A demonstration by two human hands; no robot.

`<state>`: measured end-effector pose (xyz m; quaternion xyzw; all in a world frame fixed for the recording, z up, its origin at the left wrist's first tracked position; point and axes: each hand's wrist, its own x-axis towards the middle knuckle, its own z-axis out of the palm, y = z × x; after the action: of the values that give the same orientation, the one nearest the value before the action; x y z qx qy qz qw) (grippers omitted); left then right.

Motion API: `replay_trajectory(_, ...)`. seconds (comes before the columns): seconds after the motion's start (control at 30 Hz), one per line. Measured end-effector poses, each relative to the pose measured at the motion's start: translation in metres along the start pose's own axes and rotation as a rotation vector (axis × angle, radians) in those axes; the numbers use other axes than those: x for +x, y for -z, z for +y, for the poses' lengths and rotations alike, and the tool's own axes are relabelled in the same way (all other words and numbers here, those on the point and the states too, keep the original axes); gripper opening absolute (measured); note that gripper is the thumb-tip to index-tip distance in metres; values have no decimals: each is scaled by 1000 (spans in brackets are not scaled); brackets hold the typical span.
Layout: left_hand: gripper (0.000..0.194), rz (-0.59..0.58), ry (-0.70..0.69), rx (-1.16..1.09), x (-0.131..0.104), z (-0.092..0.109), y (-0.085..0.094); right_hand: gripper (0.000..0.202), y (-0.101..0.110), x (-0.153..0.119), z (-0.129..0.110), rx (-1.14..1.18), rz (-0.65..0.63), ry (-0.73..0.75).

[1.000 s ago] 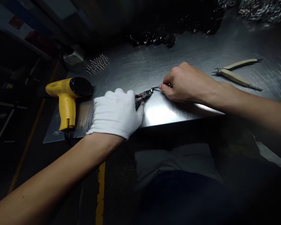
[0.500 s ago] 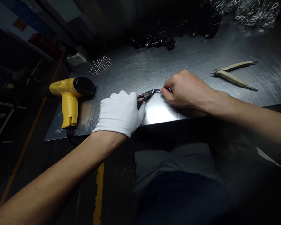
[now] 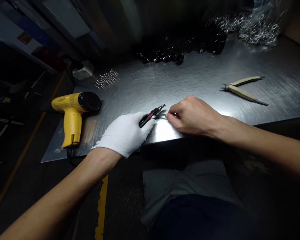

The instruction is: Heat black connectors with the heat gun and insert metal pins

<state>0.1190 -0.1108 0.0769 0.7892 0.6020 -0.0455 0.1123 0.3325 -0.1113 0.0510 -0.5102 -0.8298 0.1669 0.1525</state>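
Note:
My left hand (image 3: 125,133), in a white glove, is closed around small dark pliers (image 3: 150,116) with red on the handles. A small shiny metal piece (image 3: 163,105) shows at the tip of their jaws. My bare right hand (image 3: 195,115) pinches a thin dark rod-like item (image 3: 175,115) between thumb and fingertips, just right of the pliers. The item's thin end points left, close to the gloved fingers; whether it touches them I cannot tell. Both hands are near the front edge of the metal table (image 3: 140,96).
A yellow heat gun (image 3: 73,115) lies at the left. Small metal pins (image 3: 107,79) stand in rows behind it. Dark parts (image 3: 165,57) and a heap of shiny metal pieces (image 3: 261,30) lie at the back. Cream-handled pliers (image 3: 242,90) rest open at the right.
The pliers have turned, with their jaws now pointing up and right, apart from the item in my right hand. Both hands sit lower in the view, as the whole scene has shifted down.

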Motion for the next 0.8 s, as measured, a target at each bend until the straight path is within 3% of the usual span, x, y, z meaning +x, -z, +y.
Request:
replay_trajectory(0.1,46,-17,4,-176,-6,-5,1,37,4,-3,-1,-98,16,-24)
replay_trajectory(0.23,46,-101,41,-383,-18,-12,3,36,8,-5,17,-166,53,-38)
replay_trajectory(0.47,40,-212,150,-584,-33,-11,7,39,-4,1,40,-261,146,-19)
replay_trajectory(0.57,38,-207,168,-642,-31,-12,9,40,3,-1,47,-263,162,11)
replay_trajectory(0.67,37,-251,190,-735,-31,-16,12,59,24,-18,82,-276,154,4)
replay_trajectory(0.77,41,-441,264,-1017,-41,-19,8,99,46,-52,142,-291,139,-96)
replay_trajectory(0.8,44,-530,293,-1154,-46,-18,4,103,50,-64,161,-279,92,-153)
